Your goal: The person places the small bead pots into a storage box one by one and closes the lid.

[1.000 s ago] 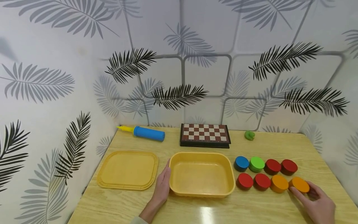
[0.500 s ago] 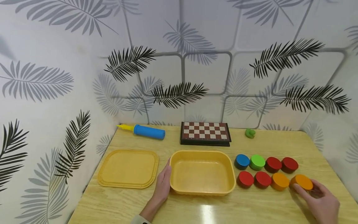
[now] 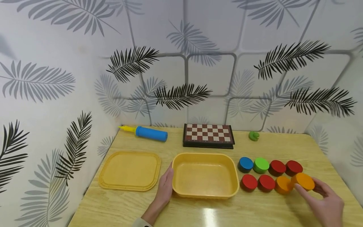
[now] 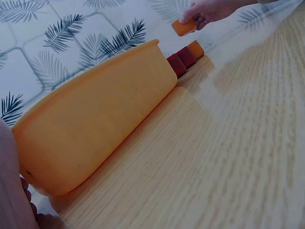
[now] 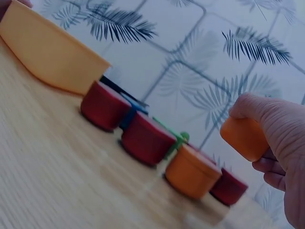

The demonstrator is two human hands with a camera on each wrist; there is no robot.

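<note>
Comparing the head view with the two earlier ones, the main change was at the right hand (image 3: 326,201): the orange disc (image 3: 304,181) that a second ago sat flat on the table (image 3: 278,145) at the right end of the near row was now pinched between thumb and fingers and clear of the wood, tilted, hanging just above and right of the second orange disc (image 3: 283,184). The right wrist view confirmed it: the disc (image 5: 244,137) floated above the row with the fingers (image 5: 281,129) curled round its far side. The near row thus kept three pieces on the table, two red discs (image 3: 258,183) and one orange, while the far row of blue disc (image 3: 245,164), green disc (image 3: 261,165) and two more red ones was unchanged. The left hand (image 3: 165,189) had not moved; it lay with straight fingers against the left wall of the yellow tub (image 3: 204,192), which stood empty between the flat yellow lid (image 3: 129,171) to its left and the discs to its right. How firmly that hand pressed was hard to judge, since the left wrist view showed mostly the tub's outer wall (image 4: 95,129). Judgement: the first piece was lifted, none was yet in the tub, and the steadied tub looked the likely destination.
</note>
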